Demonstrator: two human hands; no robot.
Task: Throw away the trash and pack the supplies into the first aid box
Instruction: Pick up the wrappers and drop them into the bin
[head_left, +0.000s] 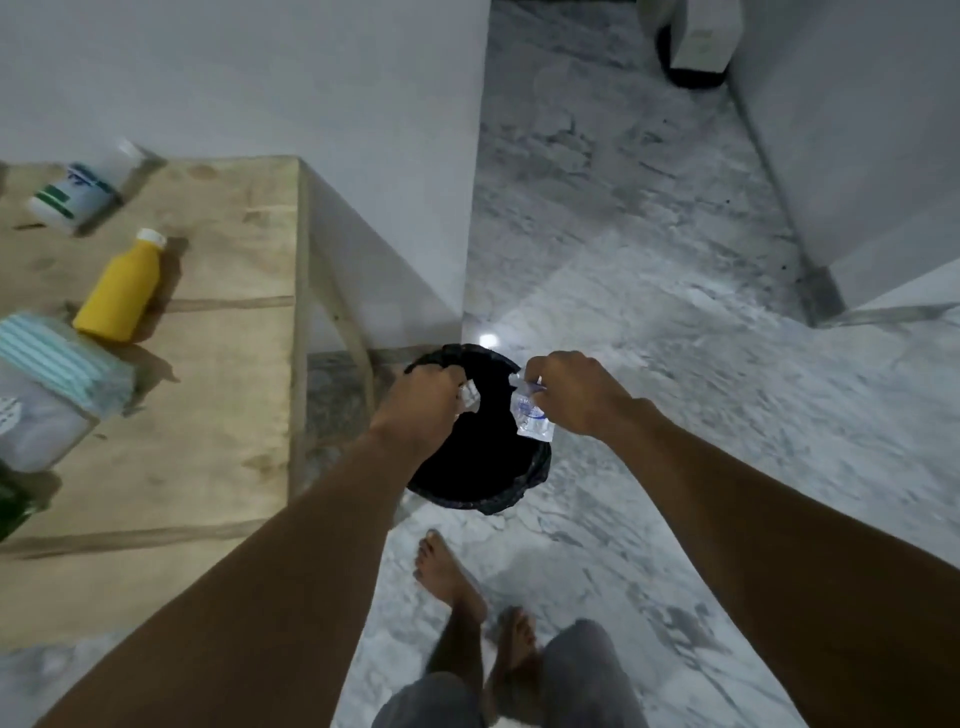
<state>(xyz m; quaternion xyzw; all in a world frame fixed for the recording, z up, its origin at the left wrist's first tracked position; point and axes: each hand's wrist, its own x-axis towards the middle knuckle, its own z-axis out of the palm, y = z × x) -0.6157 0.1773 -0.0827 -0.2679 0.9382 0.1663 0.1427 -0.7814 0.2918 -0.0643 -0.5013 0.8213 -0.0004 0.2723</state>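
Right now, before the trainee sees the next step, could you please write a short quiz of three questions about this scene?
1. True or false: the yellow bottle lies on the floor.
2. What does the right hand hold in its fingers?
A) a clear wrapper with blue print
B) a pair of scissors
C) a green cup
3. Fill the gap: the left hand pinches a small white scrap above the ____.

Key:
1. False. It is on the wooden table.
2. A
3. trash bin
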